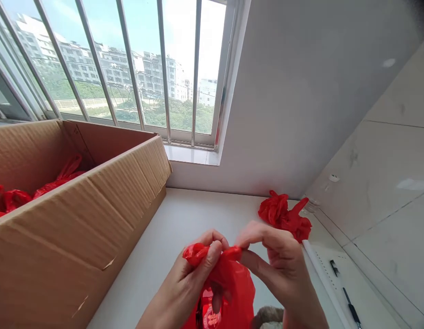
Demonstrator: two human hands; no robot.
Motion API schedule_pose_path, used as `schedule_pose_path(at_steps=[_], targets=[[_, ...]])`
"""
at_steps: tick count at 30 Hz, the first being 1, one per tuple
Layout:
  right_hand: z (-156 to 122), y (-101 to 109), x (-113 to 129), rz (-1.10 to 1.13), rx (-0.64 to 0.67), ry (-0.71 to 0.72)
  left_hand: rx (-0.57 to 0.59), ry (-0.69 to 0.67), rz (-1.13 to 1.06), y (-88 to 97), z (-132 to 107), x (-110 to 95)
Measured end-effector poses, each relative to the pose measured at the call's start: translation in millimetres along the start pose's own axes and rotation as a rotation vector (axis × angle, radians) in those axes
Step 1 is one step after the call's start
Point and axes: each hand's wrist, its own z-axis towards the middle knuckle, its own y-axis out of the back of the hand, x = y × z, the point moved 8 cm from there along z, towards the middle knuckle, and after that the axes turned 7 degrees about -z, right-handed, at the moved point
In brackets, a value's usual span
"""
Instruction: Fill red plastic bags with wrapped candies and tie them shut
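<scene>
Both of my hands hold a red plastic bag (229,288) low in the middle of the view, above a white counter. My left hand (194,274) pinches one twisted handle of the bag between thumb and fingers. My right hand (277,260) pinches the other handle right beside it, fingers curled. The bag hangs below, with a round printed mark on its front.
A large open cardboard box (95,214) fills the left, with several red bags (13,198) inside. More red tied bags (283,214) lie on the counter (171,237) near the wall corner. A notebook with a pen (345,294) lies at the lower right. A barred window is behind.
</scene>
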Motion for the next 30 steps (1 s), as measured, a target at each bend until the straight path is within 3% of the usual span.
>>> schedule_pose_path(at_steps=[2, 5, 9, 11, 13, 16, 19, 21, 24, 27, 30], targets=[[-6, -7, 19, -0.101, 0.128, 0.154, 0.136, 0.042, -0.173, -2.3, 2, 2], [-14, -12, 34, -0.266, 0.255, 0.281, 0.228, 0.008, -0.245, 4.5, 4, 1], [-14, -2, 24, -0.25, 0.25, 0.207, 0.27, -0.1, -0.031, 7.0, -1, 1], [-10, 0, 12, -0.161, 0.233, 0.137, 0.235, -0.231, 0.226, 3.5, -5, -7], [-6, -9, 0, -0.061, 0.312, 0.115, 0.162, -0.434, 0.511, -3.3, -10, -22], [-4, -21, -19, 0.039, 0.389, -0.002, -0.068, -0.777, 0.85, -9.0, -21, -49], [-7, -19, -33, 0.125, 0.366, -0.183, -0.313, -0.982, 0.944, -5.0, -31, -61], [-11, -18, -35, 0.192, 0.387, -0.25, -0.38, -1.02, 0.891, -1.8, -34, -60], [-7, -9, -40, 0.173, 0.292, -0.304, -0.342, -1.037, 0.852, -6.9, -34, -55], [0, -13, -40, 0.187, 0.327, -0.257, -0.311, -1.026, 0.899, -10.7, -34, -55], [4, -15, -37, 0.183, 0.328, -0.187, -0.283, -0.922, 1.006, -4.6, -30, -57]])
